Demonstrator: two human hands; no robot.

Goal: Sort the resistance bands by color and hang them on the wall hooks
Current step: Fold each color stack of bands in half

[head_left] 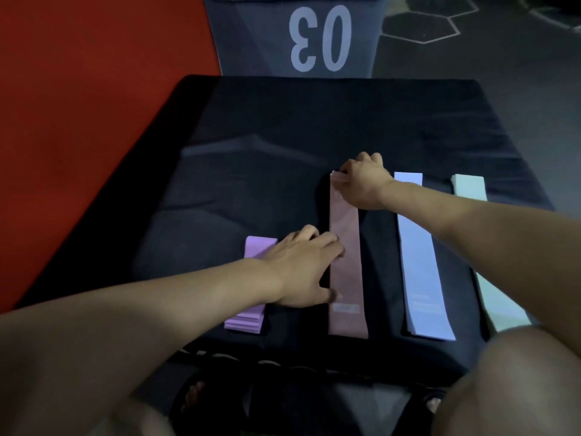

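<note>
Head view: four stacks of bands are lying side by side on a black mat (283, 127): purple bands (251, 250), pink bands (345, 247), pale blue bands (421, 256), mint bands (471, 187). Right hand (364, 184) is pinching the far end of the pink bands with curled fingers. Left hand (301, 269) is lying nearly flat, fingers spread, fingertips pressing the pink bands' left edge, wrist covering the purple bands.
</note>
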